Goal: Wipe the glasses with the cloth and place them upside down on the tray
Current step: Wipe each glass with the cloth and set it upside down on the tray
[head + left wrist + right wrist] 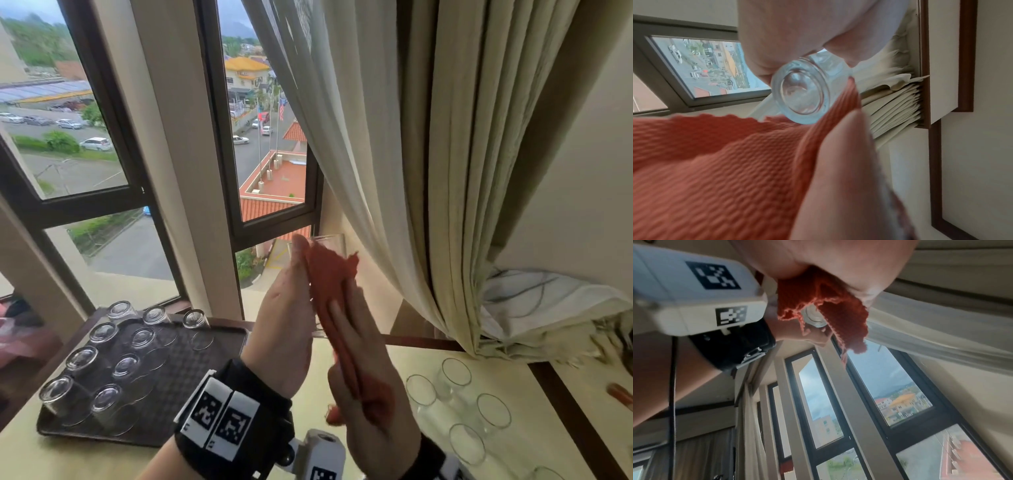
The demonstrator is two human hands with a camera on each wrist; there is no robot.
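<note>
My left hand (286, 308) holds a clear glass (329, 244) raised in front of the window, thumb up along its side. My right hand (371, 383) grips a red cloth (334, 284) and presses it against the glass. The left wrist view looks at the thick glass base (801, 95), with the cloth (715, 162) wrapped against it. In the right wrist view the cloth (838, 305) hangs from my palm over the glass (813, 318). A dark tray (191, 370) at the left carries several glasses (102, 334) upside down. Several upright glasses (455, 373) stand on the table at the right.
A cream curtain (411, 171) hangs just right of my hands, bunched on the table's far right corner. Window frames (219, 171) stand right behind the table. A small red object (620, 395) lies at the right edge. The pale tabletop (85, 459) shows in front of the tray.
</note>
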